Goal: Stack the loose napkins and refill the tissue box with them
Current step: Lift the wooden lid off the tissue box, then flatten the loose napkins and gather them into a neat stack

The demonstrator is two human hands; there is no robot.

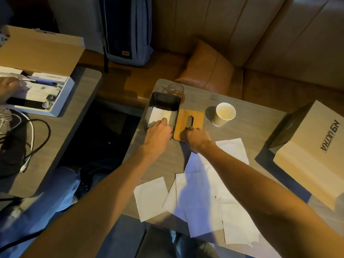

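Note:
A dark open tissue box (164, 98) stands on the grey table (247, 112) with white napkins (158, 113) inside. My left hand (158, 130) reaches over its near edge, fingers down on the napkins. Beside the box lies its wooden lid (195, 116) with a slot. My right hand (196, 138) grips the lid's near edge, a finger at the slot. Several loose white napkins (201, 192) lie scattered on the table's near side, under my right forearm.
A paper cup (224, 113) stands right of the lid, a glass (176, 90) behind the box. A large cardboard box (312, 151) fills the right side. On the left table another person's hand (9, 86) is at an open white box (61, 97), with cables (31, 142) nearby.

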